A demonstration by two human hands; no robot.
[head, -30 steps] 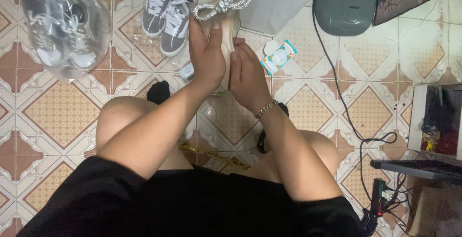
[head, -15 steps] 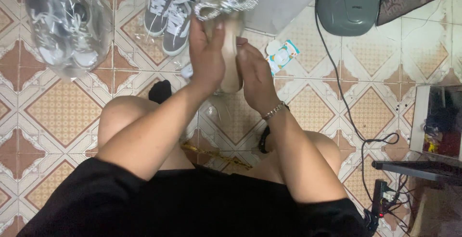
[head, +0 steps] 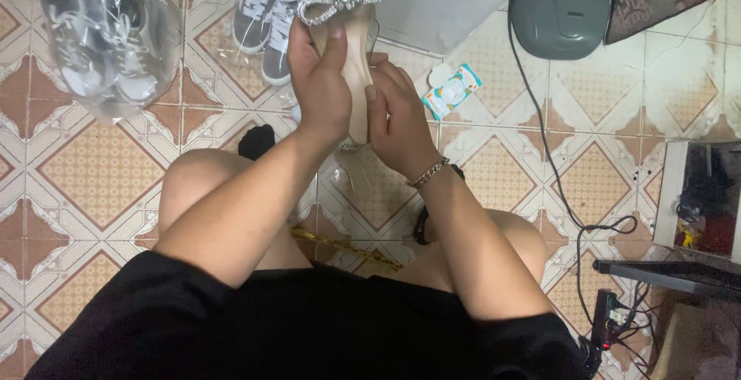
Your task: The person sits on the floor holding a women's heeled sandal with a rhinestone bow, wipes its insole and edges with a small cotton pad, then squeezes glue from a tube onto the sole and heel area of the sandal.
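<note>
Over the tiled floor (head: 93, 187), our left hand (head: 320, 90) and right hand (head: 397, 117) clasp a beige bow-trimmed shoe (head: 356, 48); we judge it mid-inspection, needing a steady turn.

Beige shoe (head: 356, 55) heel behind hands (palms unseen), grey sneakers (head: 266, 17) cropped by top edge

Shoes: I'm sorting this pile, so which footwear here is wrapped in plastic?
The sneakers in the clear plastic bag at top left. The grey sneakers lie bare on the tiles, and the beige bow shoe is in both hands.
</note>
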